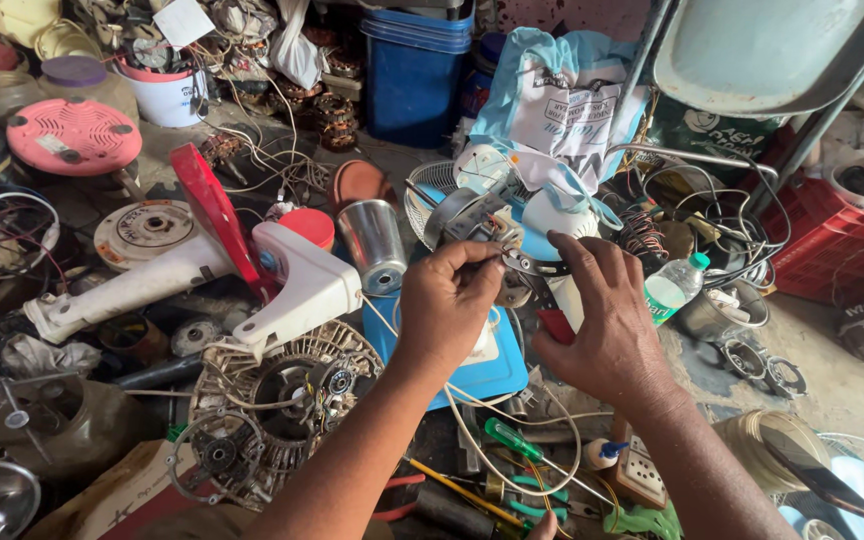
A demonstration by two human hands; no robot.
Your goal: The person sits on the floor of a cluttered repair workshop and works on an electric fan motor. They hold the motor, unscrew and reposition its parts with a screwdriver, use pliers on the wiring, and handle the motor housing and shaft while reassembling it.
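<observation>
We count two hands: left hand [449, 305], right hand [607, 325]. One steel cup [373, 245] at eleven o'clock, one plastic bottle [673, 289] at three, one green-handled screwdriver [512, 439] at six.

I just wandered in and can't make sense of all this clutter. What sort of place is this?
Most likely a small repair workshop for fans and other electrical appliances. A bare fan motor lies open on the floor, screwdrivers sit by loose wires, and both hands, the left hand and right hand, work on a dismantled fan part.
</observation>
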